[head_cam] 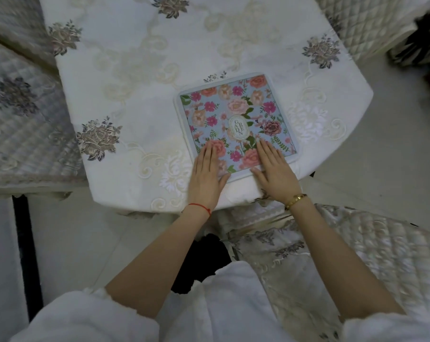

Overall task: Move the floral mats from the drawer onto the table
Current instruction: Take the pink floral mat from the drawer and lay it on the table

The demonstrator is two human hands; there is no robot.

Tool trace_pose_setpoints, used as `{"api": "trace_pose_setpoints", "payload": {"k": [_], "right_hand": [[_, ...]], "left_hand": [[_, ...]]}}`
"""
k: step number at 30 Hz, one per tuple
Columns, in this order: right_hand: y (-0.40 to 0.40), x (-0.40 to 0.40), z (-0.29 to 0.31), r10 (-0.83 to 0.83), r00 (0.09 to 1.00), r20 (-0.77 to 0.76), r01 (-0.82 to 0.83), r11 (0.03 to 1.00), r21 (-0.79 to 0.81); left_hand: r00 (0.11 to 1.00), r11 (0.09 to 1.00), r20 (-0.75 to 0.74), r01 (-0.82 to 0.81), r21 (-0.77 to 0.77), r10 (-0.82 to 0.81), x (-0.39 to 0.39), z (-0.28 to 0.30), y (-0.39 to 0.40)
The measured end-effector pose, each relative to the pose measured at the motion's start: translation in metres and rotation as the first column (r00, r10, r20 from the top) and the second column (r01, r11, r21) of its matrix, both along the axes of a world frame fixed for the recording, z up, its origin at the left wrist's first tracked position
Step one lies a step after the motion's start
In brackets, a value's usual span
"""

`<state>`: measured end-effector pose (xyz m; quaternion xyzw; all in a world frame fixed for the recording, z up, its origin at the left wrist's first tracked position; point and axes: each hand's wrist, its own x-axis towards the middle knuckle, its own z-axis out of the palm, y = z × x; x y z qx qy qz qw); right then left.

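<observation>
floral mat on counter, both hands flat on it

item: floral mat, square, pale blue ground with pink and peach blooms, white border, oval label near the middle with lettering too small to read surely. lies flat near the near right corner of the counter, turned slightly askew. whether more than one mat is stacked here cannot be told.

left hand: palm down, fingers straight and pressed together, resting on the mat's near left corner, which it hides. red string at the wrist.

right hand: palm down, fingers straight, thumb spread, pressing the mat's near edge, part of which it hides. gold bracelet at the wrist.

surround: counter covered by a cream embroidered cloth. quilted chair covers at left and near right, cut off by the frame. white sleeves at the bottom.
</observation>
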<state>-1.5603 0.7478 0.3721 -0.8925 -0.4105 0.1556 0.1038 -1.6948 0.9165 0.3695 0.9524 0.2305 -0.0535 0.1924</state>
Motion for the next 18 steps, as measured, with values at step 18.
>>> {"api": "trace_pose_setpoints", "payload": {"k": [18], "right_hand": [[-0.008, 0.097, 0.011, 0.084, 0.996, -0.026, -0.085, 0.996, -0.032]], "left_hand": [[0.973, 0.974, 0.060, -0.227, 0.029, 0.225, 0.009, -0.002, 0.016]]}}
